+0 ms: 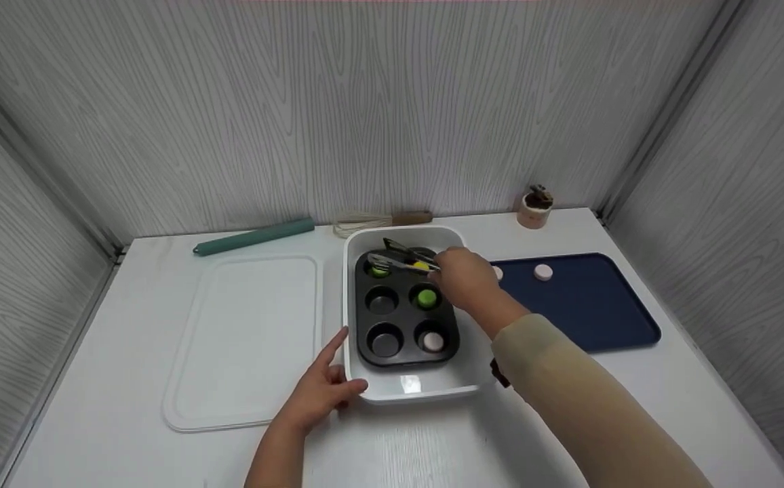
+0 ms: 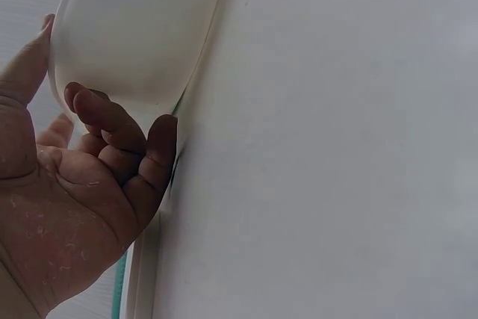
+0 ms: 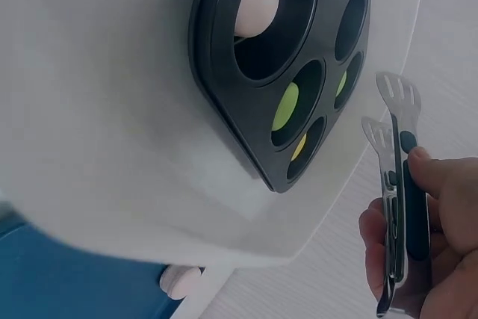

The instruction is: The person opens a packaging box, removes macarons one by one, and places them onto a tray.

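My right hand (image 1: 466, 278) holds a pair of metal tongs (image 3: 403, 184) with dark grips and slotted ends. The tong ends stand apart over the back row of a black muffin tin (image 1: 403, 318), with nothing between them. Inside the tin are a green macaron-like disc (image 1: 426, 298), another green one at back left, a yellow piece (image 3: 299, 146) at back right and a pale pink disc (image 1: 433, 341) at front right. A white bin (image 1: 426, 392) surrounds the tin. My left hand (image 1: 324, 390) grips the bin's front left corner, thumb at the rim, fingers curled against the outer wall.
On the right lies a dark blue tray (image 1: 582, 305) with a pink disc (image 1: 543, 272) and another near its left edge. A white lid (image 1: 249, 339) lies left. Behind are a green rolling pin (image 1: 254, 236), a whisk (image 1: 382, 221) and a small potted plant (image 1: 534, 207).
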Demonstrator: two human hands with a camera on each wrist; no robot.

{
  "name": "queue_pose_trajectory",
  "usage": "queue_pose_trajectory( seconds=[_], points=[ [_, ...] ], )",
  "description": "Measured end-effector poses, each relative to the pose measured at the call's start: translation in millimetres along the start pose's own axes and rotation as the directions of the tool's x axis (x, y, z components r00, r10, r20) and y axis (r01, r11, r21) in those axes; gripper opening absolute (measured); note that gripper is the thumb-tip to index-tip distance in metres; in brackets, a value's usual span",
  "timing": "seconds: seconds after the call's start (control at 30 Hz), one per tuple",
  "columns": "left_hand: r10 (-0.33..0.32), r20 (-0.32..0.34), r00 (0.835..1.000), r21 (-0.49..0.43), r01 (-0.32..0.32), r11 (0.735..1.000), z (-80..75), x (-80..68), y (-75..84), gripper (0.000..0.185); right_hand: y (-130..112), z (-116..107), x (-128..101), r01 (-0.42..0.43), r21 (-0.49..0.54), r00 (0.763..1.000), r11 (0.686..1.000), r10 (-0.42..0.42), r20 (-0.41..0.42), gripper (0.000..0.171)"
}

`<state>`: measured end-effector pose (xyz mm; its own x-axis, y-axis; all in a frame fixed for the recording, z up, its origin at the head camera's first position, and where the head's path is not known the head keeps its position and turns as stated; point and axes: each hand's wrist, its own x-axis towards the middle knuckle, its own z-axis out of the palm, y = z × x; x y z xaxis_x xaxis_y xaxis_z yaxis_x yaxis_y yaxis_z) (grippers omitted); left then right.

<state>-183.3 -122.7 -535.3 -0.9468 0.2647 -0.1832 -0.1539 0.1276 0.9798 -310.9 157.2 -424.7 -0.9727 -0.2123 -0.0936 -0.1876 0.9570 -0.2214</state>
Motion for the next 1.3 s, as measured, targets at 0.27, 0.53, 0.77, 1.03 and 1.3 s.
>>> queue_pose_trajectory(
  seconds=[0.27, 0.53, 0.77, 1.03, 1.3],
  points=[
    [-0.008, 0.001, 1.000, -0.001, 0.008, 1.000, 0.3, -0.2, 0.2, 0.103, -9.0, 11.4, 4.8, -0.019, -0.002, 0.999, 1.000, 0.019, -0.026, 0.029],
    [-0.013, 0.009, 1.000, 0.008, 0.013, 1.000, 0.5, -1.1, 0.8, 0.102, -13.0, 16.3, 11.5, -0.043, -0.004, 0.999, 0.999, 0.043, -0.005, 0.028],
    [-0.015, 0.004, 1.000, 0.024, 0.015, 1.000, 0.4, -1.5, 0.3, 0.100, -18.0, 23.6, 14.6, -0.061, -0.018, 0.997, 0.998, 0.060, -0.054, 0.025],
    [0.007, 0.007, 1.000, 0.073, -0.007, 0.997, 3.9, -5.9, 4.2, 0.095, -39.2, 22.4, 14.8, -0.079, -0.098, 0.995, 0.992, 0.072, -0.073, 0.021],
    [0.005, 0.004, 1.000, 0.081, -0.006, 0.997, 2.2, -9.1, 4.2, 0.094, -51.0, 28.6, 19.5, -0.073, -0.110, 0.991, 0.991, 0.059, -0.119, 0.021]
  ],
)
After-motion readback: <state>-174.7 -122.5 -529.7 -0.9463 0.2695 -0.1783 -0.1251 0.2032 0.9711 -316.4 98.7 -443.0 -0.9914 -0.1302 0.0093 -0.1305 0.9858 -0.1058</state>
